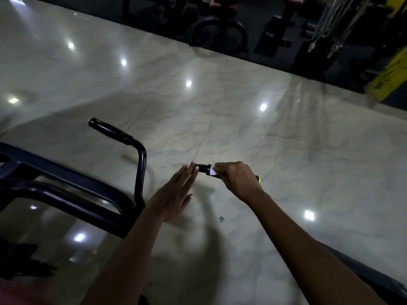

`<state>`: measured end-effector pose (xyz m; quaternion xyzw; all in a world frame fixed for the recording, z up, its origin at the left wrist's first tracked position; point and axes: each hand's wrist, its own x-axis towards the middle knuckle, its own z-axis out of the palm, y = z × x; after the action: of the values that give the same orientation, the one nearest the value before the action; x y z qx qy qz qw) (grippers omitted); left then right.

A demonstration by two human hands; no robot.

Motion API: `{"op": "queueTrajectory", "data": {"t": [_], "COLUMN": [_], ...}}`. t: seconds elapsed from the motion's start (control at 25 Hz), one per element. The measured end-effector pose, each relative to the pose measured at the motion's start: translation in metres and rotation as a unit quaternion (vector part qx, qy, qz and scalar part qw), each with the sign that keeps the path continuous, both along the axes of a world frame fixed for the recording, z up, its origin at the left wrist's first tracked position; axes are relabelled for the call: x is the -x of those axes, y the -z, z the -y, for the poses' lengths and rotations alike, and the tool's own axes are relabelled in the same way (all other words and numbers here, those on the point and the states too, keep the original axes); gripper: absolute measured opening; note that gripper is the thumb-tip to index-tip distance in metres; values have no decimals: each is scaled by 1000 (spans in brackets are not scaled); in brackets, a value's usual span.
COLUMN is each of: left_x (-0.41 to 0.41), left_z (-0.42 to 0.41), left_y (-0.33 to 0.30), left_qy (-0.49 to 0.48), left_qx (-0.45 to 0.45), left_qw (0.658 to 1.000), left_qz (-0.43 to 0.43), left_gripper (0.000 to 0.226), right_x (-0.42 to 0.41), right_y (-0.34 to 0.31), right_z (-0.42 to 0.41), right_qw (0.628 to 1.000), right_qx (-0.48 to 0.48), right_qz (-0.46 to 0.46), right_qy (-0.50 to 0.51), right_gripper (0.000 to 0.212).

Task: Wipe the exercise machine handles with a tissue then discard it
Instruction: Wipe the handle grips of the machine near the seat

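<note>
A black machine handle point(203, 168) juts out at the middle of the view. My right hand point(239, 179) is wrapped around it, holding a white tissue point(213, 171) against the grip. My left hand point(174, 194) is flat, its straight fingertips touching the handle's free end. A second black handle point(110, 130) on a curved bar rises up and to the left, with nothing on it.
The machine's dark blue frame point(66, 192) fills the lower left. A glossy marble floor point(242, 95) spreads out ahead. Black exercise machines point(220, 31) and a yellow frame point(387, 73) stand along the far edge on dark matting.
</note>
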<state>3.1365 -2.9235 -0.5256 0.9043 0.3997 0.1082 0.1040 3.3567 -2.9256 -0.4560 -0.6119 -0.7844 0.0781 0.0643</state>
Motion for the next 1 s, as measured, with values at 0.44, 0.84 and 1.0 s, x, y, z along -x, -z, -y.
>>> {"op": "queueTrajectory", "data": {"t": [0.44,0.84,1.0], "left_x": [-5,-5,-5], "left_z": [6,8,7], "left_y": [-5,-3,-4], "left_qy": [-19,-24,-20], "left_qx": [-22,-3,-15], "left_qw": [999,1000,999], "left_qz": [-18,-18,-26], "left_gripper": [70,76,75], "right_x": [-75,6,-4], "right_y": [0,-16,-2], "right_z": [23,-25,-23], "right_qw": [993,995,991], "right_qx": [-1,41,75], "right_qz": [-106,-71,-105], "right_qy": [45,-51,-26], "right_gripper": [29,9,12]}}
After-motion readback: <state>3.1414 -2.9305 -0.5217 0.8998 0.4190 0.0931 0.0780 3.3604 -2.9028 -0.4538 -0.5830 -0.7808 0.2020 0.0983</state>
